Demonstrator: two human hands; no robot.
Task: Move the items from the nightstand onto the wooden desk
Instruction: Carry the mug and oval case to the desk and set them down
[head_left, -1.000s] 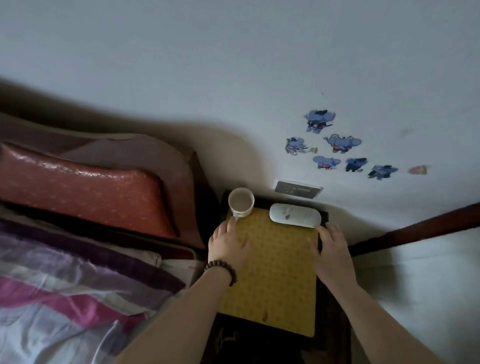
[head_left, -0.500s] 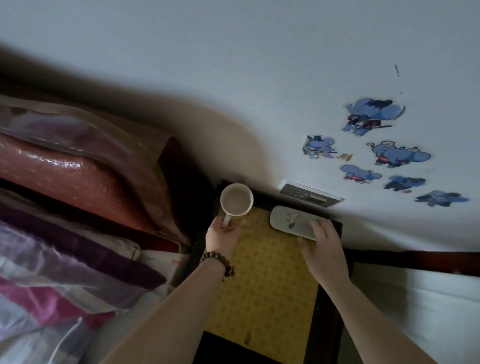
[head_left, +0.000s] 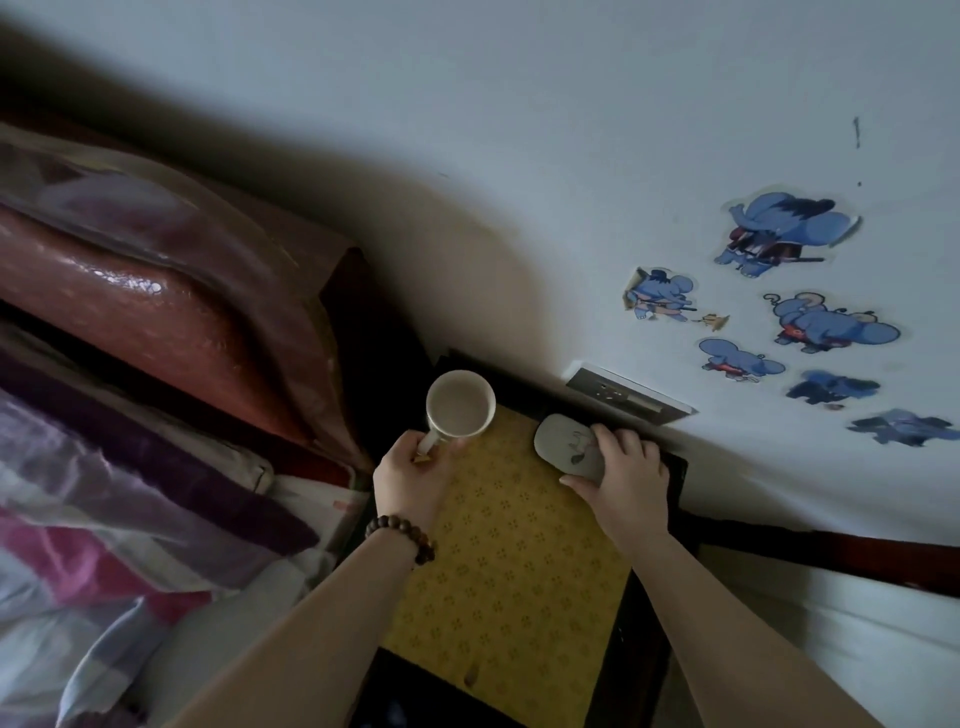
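A dark nightstand (head_left: 644, 618) covered by a yellow patterned mat (head_left: 509, 566) stands between the bed and the wall. My left hand (head_left: 413, 480), with a bead bracelet at the wrist, grips the handle of a white mug (head_left: 460, 402) at the mat's far left corner. The mug is upright and looks empty. My right hand (head_left: 623, 478) curls over a white oval case (head_left: 563, 441) with a small dark print at the far right of the nightstand; fingers lie on top, thumb underneath its near edge. The wooden desk is out of view.
A bed with a reddish padded headboard (head_left: 156, 312) and striped bedding (head_left: 104, 519) fills the left. The wall behind holds a grey socket plate (head_left: 628, 397) and several blue elephant stickers (head_left: 789, 234). A dark wooden rail (head_left: 841, 553) runs along the right.
The view moved closer. My left hand closed on the mug's handle and the mug now sits a little higher. My right hand slid onto the white case and wrapped round it.
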